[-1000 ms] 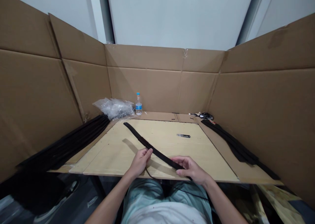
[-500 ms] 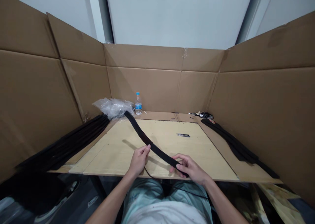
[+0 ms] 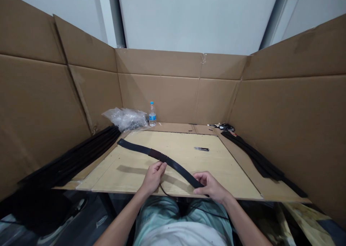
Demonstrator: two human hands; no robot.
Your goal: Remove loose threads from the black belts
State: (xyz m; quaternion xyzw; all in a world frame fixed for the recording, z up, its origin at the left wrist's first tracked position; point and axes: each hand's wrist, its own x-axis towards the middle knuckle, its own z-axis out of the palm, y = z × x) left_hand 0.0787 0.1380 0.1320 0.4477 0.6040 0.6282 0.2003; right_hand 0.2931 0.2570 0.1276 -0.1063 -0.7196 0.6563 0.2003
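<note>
One black strap [image 3: 158,155]: I have it pinched mid-length in my left grip [image 3: 151,177], near end in my right grip [image 3: 212,186]. Snips [image 3: 201,149]: on the table [image 3: 129,183], beyond the right.

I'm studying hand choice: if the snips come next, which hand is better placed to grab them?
Probably the right hand: the snips lie almost straight beyond it. The left hand is farther left. Both hold the strip.

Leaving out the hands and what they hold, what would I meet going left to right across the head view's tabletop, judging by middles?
Black strips on the left → clear plastic → bottle → small snips → dark tangle → black strips on the right.
</note>
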